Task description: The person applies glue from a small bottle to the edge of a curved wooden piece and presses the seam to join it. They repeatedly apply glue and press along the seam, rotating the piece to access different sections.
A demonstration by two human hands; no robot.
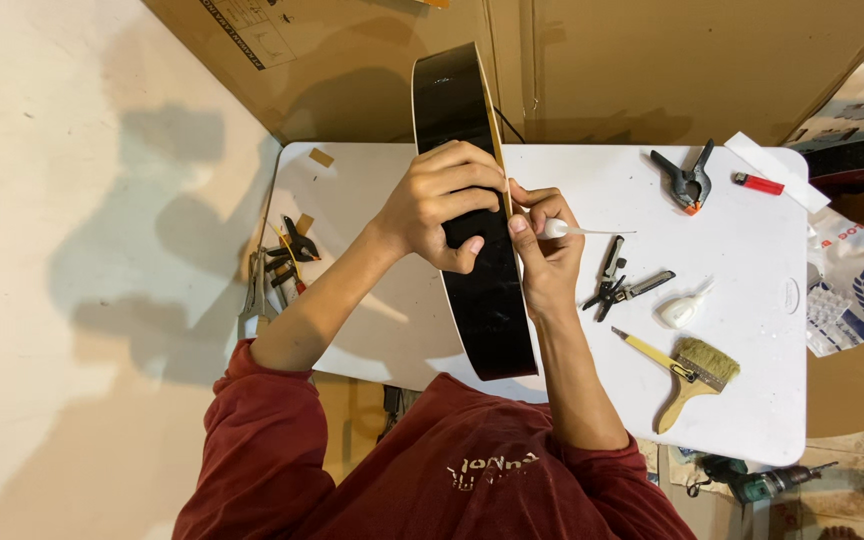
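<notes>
The left hand (442, 205) fingers wrap around the black guitar (477, 220) standing on the counter (752, 250). The right hand (544, 250) fingers pinch a small white tube (557, 229).

paintbrush (690, 378), spring clamp (687, 180), red lighter (758, 184), white table (752, 260)
</notes>
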